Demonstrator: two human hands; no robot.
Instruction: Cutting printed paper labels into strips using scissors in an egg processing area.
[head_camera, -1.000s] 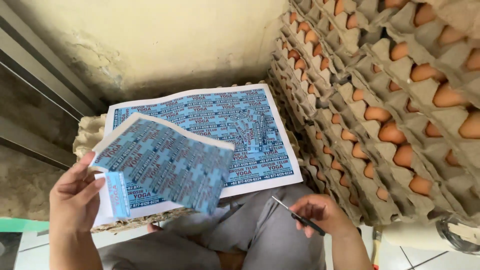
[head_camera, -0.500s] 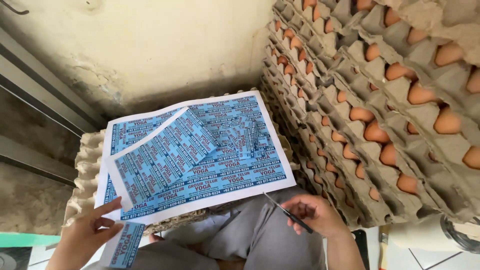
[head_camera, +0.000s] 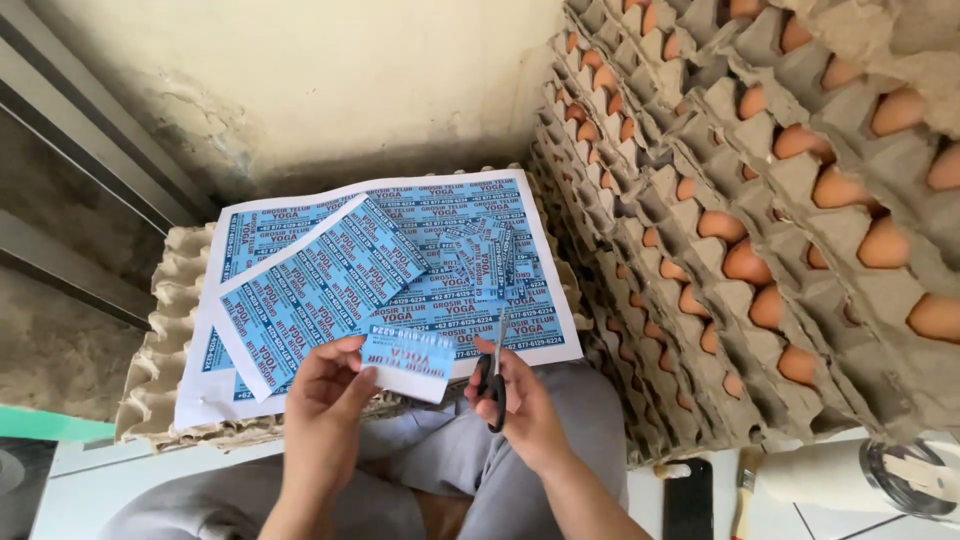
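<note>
Left hand (head_camera: 325, 400) pinching small blue label strip (head_camera: 408, 358), right hand (head_camera: 522, 405) gripping scissors (head_camera: 492, 378), blue printed label sheets (head_camera: 400, 260) beyond.

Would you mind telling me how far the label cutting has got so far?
Done: a few loose cut labels lie on the big printed sheet. In hand: the left hand holds a small strip of labels, and the right hand grips scissors beside it. Left: the big sheet and a smaller cut-off sheet remain mostly uncut.
</note>
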